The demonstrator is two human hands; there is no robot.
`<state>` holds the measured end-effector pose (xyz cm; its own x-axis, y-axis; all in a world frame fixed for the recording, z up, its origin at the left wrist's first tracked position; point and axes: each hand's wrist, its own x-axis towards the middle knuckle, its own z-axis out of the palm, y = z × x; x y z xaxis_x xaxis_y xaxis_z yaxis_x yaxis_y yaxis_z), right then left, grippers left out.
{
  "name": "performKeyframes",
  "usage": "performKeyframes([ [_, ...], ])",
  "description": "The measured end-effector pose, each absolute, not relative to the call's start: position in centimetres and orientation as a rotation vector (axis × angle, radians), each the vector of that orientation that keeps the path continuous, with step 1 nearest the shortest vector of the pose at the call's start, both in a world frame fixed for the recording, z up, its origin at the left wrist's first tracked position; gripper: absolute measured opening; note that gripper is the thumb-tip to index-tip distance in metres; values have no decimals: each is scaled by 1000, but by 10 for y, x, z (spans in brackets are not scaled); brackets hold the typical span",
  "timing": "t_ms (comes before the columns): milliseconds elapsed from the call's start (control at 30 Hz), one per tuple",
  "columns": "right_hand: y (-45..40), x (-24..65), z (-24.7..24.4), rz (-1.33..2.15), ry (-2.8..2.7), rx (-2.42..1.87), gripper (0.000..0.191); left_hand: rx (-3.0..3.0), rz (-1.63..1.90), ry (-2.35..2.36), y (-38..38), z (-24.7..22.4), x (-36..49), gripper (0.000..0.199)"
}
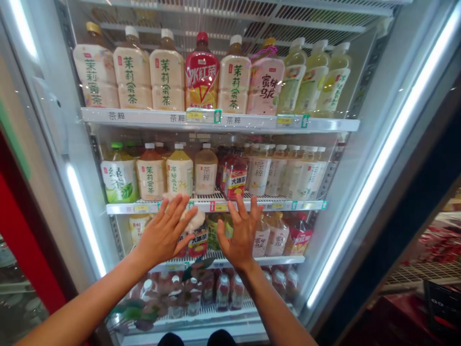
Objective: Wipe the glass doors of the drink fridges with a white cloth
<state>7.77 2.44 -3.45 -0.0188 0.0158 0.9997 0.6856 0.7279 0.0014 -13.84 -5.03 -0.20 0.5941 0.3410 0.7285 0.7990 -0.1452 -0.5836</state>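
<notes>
My left hand is raised in front of the fridge shelves, fingers spread and nearly flat. A crumpled white cloth shows beneath and beside its fingers; the palm side is hidden. To the right, my right hand is up with its fingers apart and nothing visible in it. Both hands overlap the view of the middle shelf edge and the bottles below it. Behind them stand a dark red tea bottle and a bottle with a white label.
Larger bottles, including a red one, line the upper shelf. Small dark bottles fill the bottom. Bright light strips run along the fridge's sides. Faint reflections lie over the lower shelves. At the right is a rack with red packages.
</notes>
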Motion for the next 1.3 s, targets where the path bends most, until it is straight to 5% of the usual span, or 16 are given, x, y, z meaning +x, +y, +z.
performKeyframes([
  [267,22,41,-54,-684,-1493,-608,76,-1692,-599,-1065,-73,-38,-185,91],
  [467,27,45,-57,-713,-1492,-620,71,-1562,-755,-1179,-81,-17,-208,92],
  [667,27,46,-58,-722,-1505,-608,71,-1647,-682,-1145,-88,-70,-218,98],
  [867,28,46,-60,-735,-1496,-616,71,-1545,-811,-1210,-84,-22,-223,94],
  [1067,28,46,-59,-732,-1505,-613,71,-1649,-744,-1141,-88,-78,-221,95],
  [1300,26,44,-58,-716,-1492,-619,75,-1580,-817,-1186,-82,-22,-218,94],
])
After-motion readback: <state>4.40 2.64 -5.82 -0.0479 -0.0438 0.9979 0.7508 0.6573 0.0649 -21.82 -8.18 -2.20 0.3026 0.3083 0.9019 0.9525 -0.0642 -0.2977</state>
